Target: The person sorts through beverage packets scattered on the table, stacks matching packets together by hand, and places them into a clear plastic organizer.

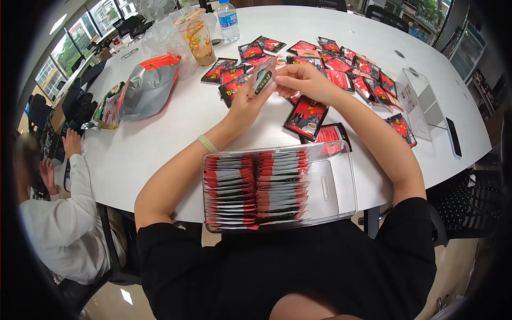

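My left hand [248, 102] is closed around a coffee sachet [264, 80], whose pale side with a dark green label faces up. At that sachet's right edge, the fingers of my right hand [305, 84] are pinched together; part of the grip is hidden. Below my hands lies a red and black sachet [306, 118] with a cup printed on it. Between my forearms and body, a clear plastic box [341, 186] holds two rows of sachets [280, 184] standing on edge, with bare floor on its right side.
Loose red and black sachets [338, 64] spread over the white table [176, 133]. At the left lie a silver and red bag [149, 88], a drink cup [197, 42] and a water bottle [228, 22]. A clear stand [418, 104] and phone [454, 137] are right; another person [64, 213] sits left.
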The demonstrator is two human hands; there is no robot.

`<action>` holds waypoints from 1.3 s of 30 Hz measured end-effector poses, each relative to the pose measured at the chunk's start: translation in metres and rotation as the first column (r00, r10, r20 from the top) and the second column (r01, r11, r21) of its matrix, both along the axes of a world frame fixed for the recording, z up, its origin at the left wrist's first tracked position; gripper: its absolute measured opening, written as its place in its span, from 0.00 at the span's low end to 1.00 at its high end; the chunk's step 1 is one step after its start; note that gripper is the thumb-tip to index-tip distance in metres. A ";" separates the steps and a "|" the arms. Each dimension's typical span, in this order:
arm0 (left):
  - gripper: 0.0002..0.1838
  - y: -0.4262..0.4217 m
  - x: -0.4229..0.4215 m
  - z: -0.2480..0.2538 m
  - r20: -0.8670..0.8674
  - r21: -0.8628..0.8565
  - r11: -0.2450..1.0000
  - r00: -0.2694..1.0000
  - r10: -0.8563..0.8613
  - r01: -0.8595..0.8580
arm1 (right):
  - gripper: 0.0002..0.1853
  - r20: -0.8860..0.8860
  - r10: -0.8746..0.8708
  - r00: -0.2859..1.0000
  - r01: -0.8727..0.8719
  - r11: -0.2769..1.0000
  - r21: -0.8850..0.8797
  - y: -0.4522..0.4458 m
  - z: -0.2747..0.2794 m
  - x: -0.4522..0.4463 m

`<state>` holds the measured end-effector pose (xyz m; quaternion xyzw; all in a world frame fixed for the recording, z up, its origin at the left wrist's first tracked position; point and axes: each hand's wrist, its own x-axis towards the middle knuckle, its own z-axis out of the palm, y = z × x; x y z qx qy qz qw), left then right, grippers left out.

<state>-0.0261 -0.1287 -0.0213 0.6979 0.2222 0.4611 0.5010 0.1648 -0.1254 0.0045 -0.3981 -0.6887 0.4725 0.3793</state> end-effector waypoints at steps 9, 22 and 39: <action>0.20 0.024 -0.005 -0.010 0.137 -0.255 0.966 0.991 -0.006 0.041 | 0.20 0.475 -0.736 0.482 0.094 0.582 0.808 0.015 -0.022 0.053; 0.15 0.027 -0.014 -0.005 0.440 -0.445 0.839 0.892 -0.102 0.315 | 0.19 0.578 -0.653 0.488 0.109 0.703 0.702 0.034 -0.012 0.091; 0.27 0.022 -0.009 -0.004 0.263 -0.427 0.878 0.959 -0.109 0.217 | 0.19 0.505 -0.538 0.675 0.167 0.778 0.606 0.032 -0.014 0.078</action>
